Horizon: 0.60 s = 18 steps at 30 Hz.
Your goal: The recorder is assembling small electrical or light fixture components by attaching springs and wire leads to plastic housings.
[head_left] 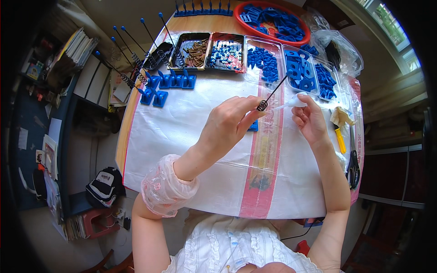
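My left hand (226, 119) pinches a thin black wire rod (276, 92) by its coiled spring end. The rod slants up to the right and ends in a blue tip. My right hand (309, 119) is closed on a small whitish squeeze bottle (297, 100), whose narrow nozzle points left toward the coil. Whether the nozzle touches the coil I cannot tell. Partly hidden by my left hand, a blue plastic piece (253, 126) lies on the table. To the far left stand several blue bases (176, 81), some bearing coiled black rods (150, 34) with blue tips.
Along the back are trays of brown screws (196, 53), small nuts (223, 57) and blue parts (263, 63). A red basin (302, 40) holds more blue parts. At the right lie a yellow-handled tool (340, 140) and black-handled scissors (353, 168). White sheeting (200, 175) covers the table.
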Available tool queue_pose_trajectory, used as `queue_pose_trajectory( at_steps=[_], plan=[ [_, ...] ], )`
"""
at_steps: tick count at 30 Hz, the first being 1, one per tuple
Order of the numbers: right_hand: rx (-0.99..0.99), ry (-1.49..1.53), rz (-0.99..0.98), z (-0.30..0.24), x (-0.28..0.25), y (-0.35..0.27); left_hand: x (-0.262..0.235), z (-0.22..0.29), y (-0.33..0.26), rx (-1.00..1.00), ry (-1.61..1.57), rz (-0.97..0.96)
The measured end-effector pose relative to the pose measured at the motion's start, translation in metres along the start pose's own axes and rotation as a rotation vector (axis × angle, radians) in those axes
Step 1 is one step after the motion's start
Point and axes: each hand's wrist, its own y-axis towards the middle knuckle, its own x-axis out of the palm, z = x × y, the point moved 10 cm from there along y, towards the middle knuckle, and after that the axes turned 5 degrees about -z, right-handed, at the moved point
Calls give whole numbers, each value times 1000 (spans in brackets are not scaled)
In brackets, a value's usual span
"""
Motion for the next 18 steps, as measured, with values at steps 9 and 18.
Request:
queue_pose_trajectory(
  at_steps=[9, 18],
  plan=[
    [0, -34, 19, 1, 5, -3, 1, -1, 0, -6, 1, -7],
    [-10, -22, -13, 1, 3, 1, 1, -2, -1, -6, 6, 0]
  ],
)
